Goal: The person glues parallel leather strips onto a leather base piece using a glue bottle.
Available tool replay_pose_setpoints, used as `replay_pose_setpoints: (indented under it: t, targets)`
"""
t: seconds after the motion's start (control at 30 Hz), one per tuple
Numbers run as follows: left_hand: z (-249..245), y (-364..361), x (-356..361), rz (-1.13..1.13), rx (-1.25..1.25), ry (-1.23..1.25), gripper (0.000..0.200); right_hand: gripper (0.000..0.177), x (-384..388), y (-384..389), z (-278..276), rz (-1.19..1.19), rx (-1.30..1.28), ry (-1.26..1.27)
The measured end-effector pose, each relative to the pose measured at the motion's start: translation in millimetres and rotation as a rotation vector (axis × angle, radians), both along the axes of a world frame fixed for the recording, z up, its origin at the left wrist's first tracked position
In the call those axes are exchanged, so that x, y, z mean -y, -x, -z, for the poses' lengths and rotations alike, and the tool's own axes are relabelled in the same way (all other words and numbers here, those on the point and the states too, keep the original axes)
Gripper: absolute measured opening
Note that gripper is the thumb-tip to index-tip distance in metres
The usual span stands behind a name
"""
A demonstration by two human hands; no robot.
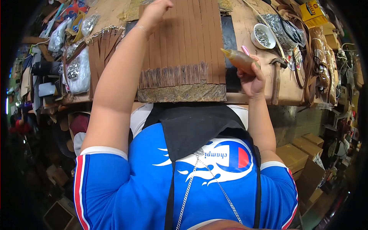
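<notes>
My right hand [253, 79] is wrapped round a soft amber squeeze bottle [241, 61] with a pointed nozzle, held above the right side of the bench and tilted toward the left. A row of brown leather-like strips [184, 38] lies side by side in front of me, their near ends [174, 75] dark and streaked. Under them shows the mottled, crusted edge of a board [182, 93]. Over the far left part of the strips, my left hand [155, 14] is closed, its fingers curled together at the top edge of the view; whatever they may hold is hidden.
A hammer [276, 80] and a white bowl of small metal parts [263, 36] are on the right, beside hanging straps [312, 73] and a yellow box [312, 13]. More brown strips [103, 53] and plastic bags of hardware [79, 71] lie left. Cardboard boxes [295, 155] stand below right.
</notes>
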State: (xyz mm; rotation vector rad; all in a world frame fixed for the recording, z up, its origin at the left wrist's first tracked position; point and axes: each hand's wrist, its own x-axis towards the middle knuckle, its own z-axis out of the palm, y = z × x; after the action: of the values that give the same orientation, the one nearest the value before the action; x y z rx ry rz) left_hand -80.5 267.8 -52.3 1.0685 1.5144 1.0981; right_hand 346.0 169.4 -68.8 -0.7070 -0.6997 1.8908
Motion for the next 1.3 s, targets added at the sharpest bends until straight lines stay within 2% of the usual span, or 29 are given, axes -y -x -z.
replay_pose_setpoints:
  t: [0.07,0.1,0.17,0.27,0.3,0.43,0.57,0.6,0.67,0.7,0.73,0.77,0.8,0.83,0.9,0.93,0.97,1.0,1.03,1.07,1.13,1.2,1.3]
  targets:
    - [5,-31,-30,0.139,-0.766,-0.396,0.037,0.037,-1,-2,3,0.055,-0.096,0.064]
    - [2,-48,-32,0.147,-0.761,-0.390,0.037,0.037,0,-4,8,0.061,-0.092,0.073]
    - [-18,-76,-26,0.009,-0.988,-0.299,0.036,0.037,-4,-9,18,0.006,-0.183,0.072]
    - [-23,-95,-10,0.092,-0.987,-0.358,0.038,0.038,-3,-10,23,0.013,-0.218,0.092]
    - [-31,-102,-1,0.139,-1.058,-0.269,0.040,0.038,-4,-10,25,0.013,-0.222,0.097]
    - [-30,-109,11,0.192,-1.097,-0.214,0.040,0.039,-5,-12,25,-0.010,-0.209,0.089]
    - [-20,-103,8,0.215,-1.103,-0.280,0.038,0.038,-6,-12,21,0.001,-0.182,0.074]
    - [-20,-103,10,0.241,-1.124,-0.312,0.037,0.039,-3,-4,8,0.113,-0.101,0.085]
    - [-29,-101,11,0.290,-1.097,-0.262,0.034,0.039,-8,-7,-11,0.063,0.122,-0.070]
    - [-25,-97,15,0.251,-1.023,-0.364,0.033,0.039,-11,-9,-21,0.063,0.127,-0.068]
    - [-22,-91,21,0.210,-0.950,-0.463,0.032,0.040,-15,-11,-30,0.014,0.255,-0.163]
    - [-25,-85,32,0.209,-0.948,-0.461,0.032,0.041,-19,-13,-37,-0.037,0.381,-0.257]
    - [-32,-80,48,0.133,-0.945,-0.494,0.033,0.041,-23,-14,-43,-0.038,0.381,-0.256]
    - [-36,-71,60,0.058,-0.939,-0.527,0.033,0.041,-28,-15,-47,-0.094,0.500,-0.336]
    - [-23,-31,82,0.010,-1.020,-0.694,0.030,0.042,-32,-14,-63,-0.182,0.678,-0.437]
    - [6,2,88,-0.129,-0.966,-0.645,0.024,0.042,-33,-13,-67,-0.181,0.679,-0.438]
    - [9,23,107,-0.172,-1.120,-0.514,0.032,0.042,-34,-12,-69,-0.223,0.728,-0.470]
    - [12,38,126,-0.249,-1.117,-0.468,0.028,0.042,-36,-10,-70,-0.266,0.777,-0.502]
    - [26,51,140,-0.347,-1.023,-0.541,0.028,0.042,-36,-9,-70,-0.268,0.778,-0.502]
    - [36,56,151,-0.351,-1.022,-0.538,0.028,0.042,-37,-7,-69,-0.283,0.796,-0.514]
    - [50,60,174,-0.553,-0.882,-0.202,0.027,0.043,-38,-4,-67,-0.309,0.814,-0.528]
    - [54,44,184,-0.575,-0.867,-0.138,0.027,0.043,-40,-1,-64,-0.295,0.860,-0.552]
    - [52,37,182,-0.560,-0.895,-0.199,0.028,0.039,-40,0,-64,-0.305,0.866,-0.519]
